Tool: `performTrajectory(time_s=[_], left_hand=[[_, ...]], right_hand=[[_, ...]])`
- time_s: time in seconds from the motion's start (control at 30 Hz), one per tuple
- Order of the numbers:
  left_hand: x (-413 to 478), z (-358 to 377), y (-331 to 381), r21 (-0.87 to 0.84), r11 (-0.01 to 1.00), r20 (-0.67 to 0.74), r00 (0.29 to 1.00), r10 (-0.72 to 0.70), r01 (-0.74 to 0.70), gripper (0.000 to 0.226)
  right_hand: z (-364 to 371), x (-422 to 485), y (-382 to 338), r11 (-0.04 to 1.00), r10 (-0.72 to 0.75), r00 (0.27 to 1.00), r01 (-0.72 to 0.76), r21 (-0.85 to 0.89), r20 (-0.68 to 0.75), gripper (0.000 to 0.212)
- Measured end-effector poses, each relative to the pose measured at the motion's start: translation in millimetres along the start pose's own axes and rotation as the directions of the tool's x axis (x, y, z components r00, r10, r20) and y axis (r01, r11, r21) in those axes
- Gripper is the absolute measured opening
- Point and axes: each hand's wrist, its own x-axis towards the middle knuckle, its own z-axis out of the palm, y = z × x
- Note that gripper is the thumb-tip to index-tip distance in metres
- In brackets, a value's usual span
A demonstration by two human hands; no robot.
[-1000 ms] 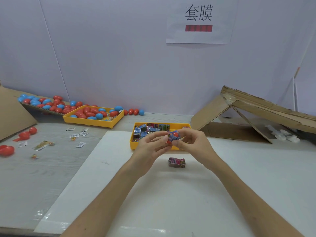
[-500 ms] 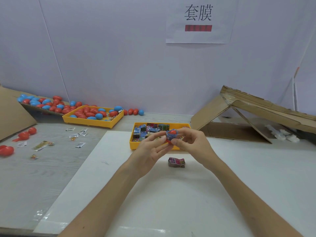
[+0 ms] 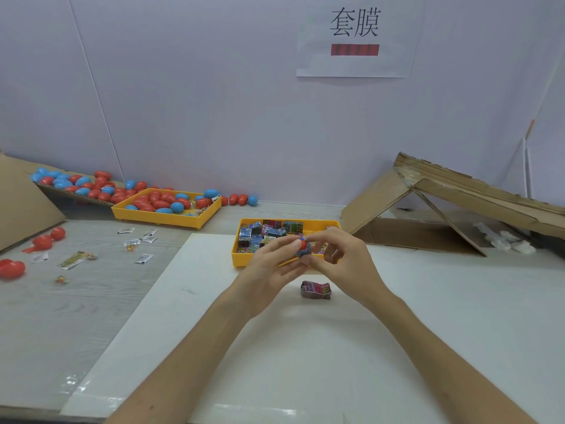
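Over the white board [image 3: 305, 347], both hands meet on a small red egg [image 3: 303, 244] partly covered by a blue printed film sleeve. My left hand [image 3: 269, 270] holds it from the left with thumb and fingers. My right hand [image 3: 342, 258] pinches the sleeve from the right. A second egg wrapped in pink printed film [image 3: 316, 290] lies on the board just below the hands. Behind them stands a yellow tray [image 3: 241, 260] filled with several folded printed film sleeves.
A yellow tray [image 3: 159, 218] with several red and blue eggs stands at the back left, more eggs behind it on a cardboard ramp [image 3: 70, 191]. Loose red eggs [image 3: 12, 268] and small paper packets [image 3: 143, 258] lie on the grey table. A cardboard box [image 3: 443, 206] lies open at right.
The hands have turned the egg slightly and shifted the blue sleeve down over it, so the red tip now shows on top. The pink wrapped egg has not moved.
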Motion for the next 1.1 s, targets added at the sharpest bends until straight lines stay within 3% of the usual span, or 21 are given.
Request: performTrajectory(time_s=[0.8,1.1], left_hand=[[-1.8,-1.6,2.1,-0.097,0.995,-0.036,0.999,-0.024,0.020,0.036],[-2.9,1.3,2.6,-0.056,0.998,0.058,0.998,0.035,-0.031,0.033]], right_hand=[[1.4,1.0,-2.4,0.989,0.110,0.990,-0.118,0.094,0.084,0.031],[-0.9,3.3,2.5,0.898,0.269,0.954,-0.297,0.325,0.131,0.026]])
